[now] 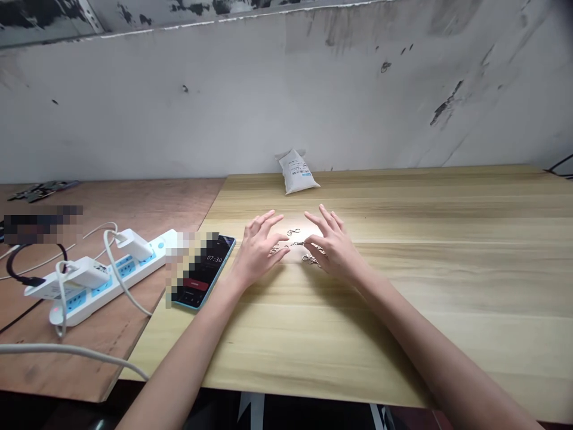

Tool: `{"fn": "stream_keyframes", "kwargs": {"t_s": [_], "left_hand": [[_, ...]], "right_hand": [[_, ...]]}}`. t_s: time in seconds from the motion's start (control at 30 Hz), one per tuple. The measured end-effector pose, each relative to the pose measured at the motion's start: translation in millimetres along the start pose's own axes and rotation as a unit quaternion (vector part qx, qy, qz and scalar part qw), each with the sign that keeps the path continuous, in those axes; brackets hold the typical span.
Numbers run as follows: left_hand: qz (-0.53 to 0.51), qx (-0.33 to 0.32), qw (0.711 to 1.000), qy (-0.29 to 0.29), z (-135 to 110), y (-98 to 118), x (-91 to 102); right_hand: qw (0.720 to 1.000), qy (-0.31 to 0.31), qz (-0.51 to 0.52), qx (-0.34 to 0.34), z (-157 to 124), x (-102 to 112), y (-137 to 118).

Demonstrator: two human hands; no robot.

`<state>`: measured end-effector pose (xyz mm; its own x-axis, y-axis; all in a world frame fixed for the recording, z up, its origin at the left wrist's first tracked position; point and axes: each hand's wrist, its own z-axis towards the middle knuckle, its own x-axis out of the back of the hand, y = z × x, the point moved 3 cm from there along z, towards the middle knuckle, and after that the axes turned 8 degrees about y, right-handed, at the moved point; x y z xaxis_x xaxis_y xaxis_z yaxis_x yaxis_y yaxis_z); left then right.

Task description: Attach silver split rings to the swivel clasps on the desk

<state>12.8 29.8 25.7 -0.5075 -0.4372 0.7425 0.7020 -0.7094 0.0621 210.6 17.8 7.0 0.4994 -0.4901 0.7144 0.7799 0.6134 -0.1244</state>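
Pale pine-look wood forms the table [403,334], on which a small cluster of metal swivel clasps [293,232] is lying btw the two hands, approx. mid-table. One clasp is seen at the far side of the cluster, one near the left hand, one stretched out under the right hand's fingertips, and a tangled pair on the near side.

The left hand [257,254] is held palm down, w/ fingers spread wide and curved over the clasps; nothing is held in it. The right hand [335,248] is likewise spread wide, palm down, w/ nothing seen gripped, though whether its fingertips [311,240] touch the clasp below cannot be told.

A white sachet [296,172] w/ printed label is propped upright at the far table edge against a scuffed white wall [286,89]. To the left of the hands, a phone [210,272] is laid on the table, its screen showing 07:30 and its left end pixelated. Further left, a plywood board [111,203] carries a white power strip [96,278] w/ two white chargers [85,272] plugged in, cables trailing over the board. The forearms are extended across the near part of the table.
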Motion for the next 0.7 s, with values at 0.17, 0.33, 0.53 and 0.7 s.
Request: {"fn": "stream_keyframes", "kwargs": {"t_s": [0.17, 0.33, 0.53, 0.7], "left_hand": [[0.001, 0.002, 1.0, 0.016, 0.1, 9.8, -3.2], [-0.029, 0.019, 0.999, 0.031, 1.2, 6.5, 2.8], [-0.047, 0.066, 0.996, -0.035, -2.9, 1.0, -6.3], [-0.051, 0.038, 0.997, -0.042, -4.4, -0.1, -8.8]], "right_hand": [[1.0, 0.001, 0.003, 0.011, 2.2, 1.1, -13.2], [0.996, -0.031, 0.067, -0.056, -1.1, -0.4, -0.4], [0.995, -0.061, 0.058, -0.053, -2.7, -5.3, -3.1], [0.999, -0.043, 0.026, -0.009, -1.3, -5.5, -15.7]]}}
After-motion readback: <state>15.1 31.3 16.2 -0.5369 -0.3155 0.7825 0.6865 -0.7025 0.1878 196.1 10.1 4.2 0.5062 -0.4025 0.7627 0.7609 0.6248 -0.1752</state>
